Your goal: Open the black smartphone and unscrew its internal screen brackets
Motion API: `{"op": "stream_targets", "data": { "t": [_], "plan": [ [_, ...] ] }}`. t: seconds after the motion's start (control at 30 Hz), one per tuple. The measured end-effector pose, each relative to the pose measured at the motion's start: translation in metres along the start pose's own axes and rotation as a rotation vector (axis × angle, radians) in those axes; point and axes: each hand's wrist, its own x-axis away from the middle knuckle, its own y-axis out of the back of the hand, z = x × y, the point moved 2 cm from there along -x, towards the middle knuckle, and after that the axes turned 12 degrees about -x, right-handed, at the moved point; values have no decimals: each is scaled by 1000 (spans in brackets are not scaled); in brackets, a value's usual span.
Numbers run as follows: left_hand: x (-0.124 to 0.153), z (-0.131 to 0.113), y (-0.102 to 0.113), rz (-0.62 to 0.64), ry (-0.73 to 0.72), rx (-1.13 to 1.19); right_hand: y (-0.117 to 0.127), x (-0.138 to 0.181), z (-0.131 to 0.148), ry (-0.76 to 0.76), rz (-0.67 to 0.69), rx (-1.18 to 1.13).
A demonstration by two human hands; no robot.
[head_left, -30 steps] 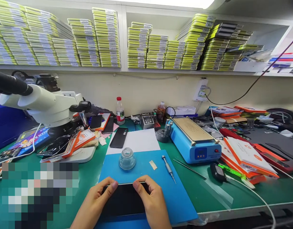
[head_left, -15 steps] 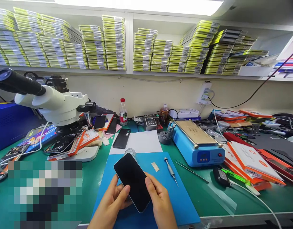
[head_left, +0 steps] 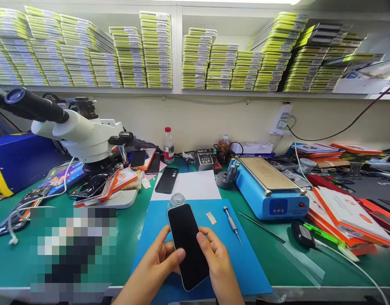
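A smartphone (head_left: 189,245) with a dark, unlit screen is held over a blue mat (head_left: 245,271), tilted with its top leaning left. My left hand (head_left: 164,258) grips its left edge, the thumb lying on the screen and the fingers behind. At the right edge, my right hand (head_left: 215,258) closes on the phone, thumb near the rim. Just beyond the phone stands a small glass jar (head_left: 176,200), partly covered by it. To the right on the mat lie a screwdriver (head_left: 232,224) and a small beige strip (head_left: 211,217).
A blue heating plate machine (head_left: 271,190) stands at right, with tweezers (head_left: 261,226) before it. Behind the mat, a black phone case (head_left: 167,180) lies on white paper (head_left: 195,186). A microscope (head_left: 83,131) and a red-capped bottle (head_left: 168,146) stand toward the back left.
The camera view has shifted, so the scene sits slightly further right. The phone has turned a little more upright, still between both hands.
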Motion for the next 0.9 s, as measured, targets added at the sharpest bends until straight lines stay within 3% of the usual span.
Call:
{"op": "stream_targets", "data": {
  "t": [0.2,0.33,0.43,0.57,0.73,0.9],
  "plan": [
    [5,-1,1,-33,-16,-12,-1,2,-1,-30,-21,-59],
    [-1,-19,22,38,-21,-113,2,0,-9,4,31,29],
    [-11,-28,41,92,-6,-177,12,-5,-6,141,-103,143],
    [-23,-25,58,101,0,-381,31,-14,19,491,-368,605],
    [-38,-21,54,-11,-129,-767,43,-34,34,746,-327,1296],
    [-38,-24,46,35,-317,-1069,47,-40,22,815,-338,1636]
  ]
}}
